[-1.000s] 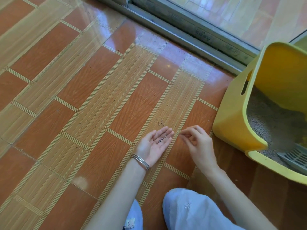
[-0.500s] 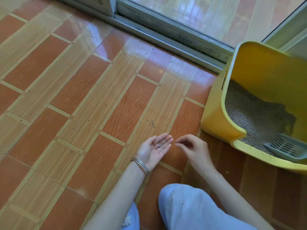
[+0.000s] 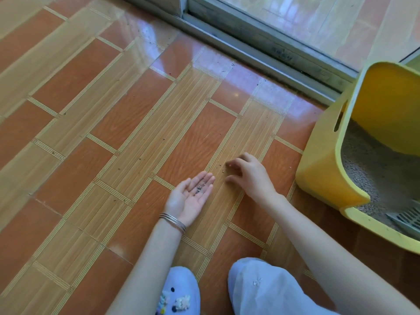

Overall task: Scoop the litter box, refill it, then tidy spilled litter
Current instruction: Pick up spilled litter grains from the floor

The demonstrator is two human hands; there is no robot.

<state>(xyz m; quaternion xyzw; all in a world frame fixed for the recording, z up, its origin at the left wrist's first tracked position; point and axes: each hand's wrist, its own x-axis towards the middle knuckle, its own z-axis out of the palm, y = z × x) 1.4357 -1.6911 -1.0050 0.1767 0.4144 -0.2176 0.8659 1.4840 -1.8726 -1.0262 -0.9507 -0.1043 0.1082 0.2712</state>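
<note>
Glossy orange-and-tan floor (image 3: 136,133) runs up to the sliding-door track (image 3: 261,48), with the yellow litter box (image 3: 327,160) off to my right. The box holds grey litter, and the slotted scoop (image 3: 406,220) lies in its near corner.

My left hand (image 3: 191,196) is palm up and low over the tiles, fingers straight and together. It carries a small dark cluster of gathered grains (image 3: 201,188) on the fingers.

My right hand (image 3: 250,176) is palm down with the fingers curled and the tips at the floor. Whether they already pinch a grain is too small to tell.

The spilled litter (image 3: 222,170) that matters is a few pale specks just off my right fingertips, slightly beyond the left fingertips and between the two hands. They are loosely strung along the tan strip, which runs away from me toward the door. The right hand is plainly nearer, so I'd pick with it and drop the grains leftward into the waiting palm. They look tiny, dry and loose, likely to roll into the grooves. More dark specks are scattered farther out near the track.
</note>
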